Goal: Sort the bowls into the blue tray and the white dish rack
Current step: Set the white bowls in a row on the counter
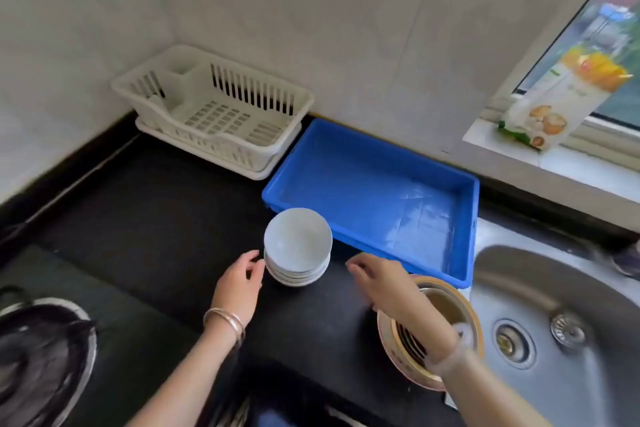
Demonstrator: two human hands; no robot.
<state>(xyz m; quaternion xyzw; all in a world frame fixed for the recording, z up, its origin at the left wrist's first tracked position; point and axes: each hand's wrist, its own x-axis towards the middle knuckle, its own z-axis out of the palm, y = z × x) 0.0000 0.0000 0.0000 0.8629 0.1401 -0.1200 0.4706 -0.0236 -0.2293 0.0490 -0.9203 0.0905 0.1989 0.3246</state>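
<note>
Nearest the camera, two bare forearms reach forward over the black bench (pixel 145 218). The left hand (pixel 240 282), with bangles on its wrist, has its fingers loosely spread and their tips at the left side of a stack of white bowls (pixel 297 248); it grips nothing. The right hand (pixel 375 279) hovers just right of that stack, fingers released and apart from it, empty. Beneath the right forearm stands a second stack of patterned bowls (pixel 450 308) with a tan rim, partly hidden by the arm, close to the edge of the steel sink (pixel 554 288). The white stack sits on the bench, just in front of the near left corner of the blue tray (pixel 374 180), which holds no bowls. The white dish rack (pixel 214 111) sits in the back corner against the wall, just left of the tray, also without bowls. A dark pan (pixel 38 354) shows at the lower left, and a printed packet (pixel 568 97) leans on the windowsill.
</note>
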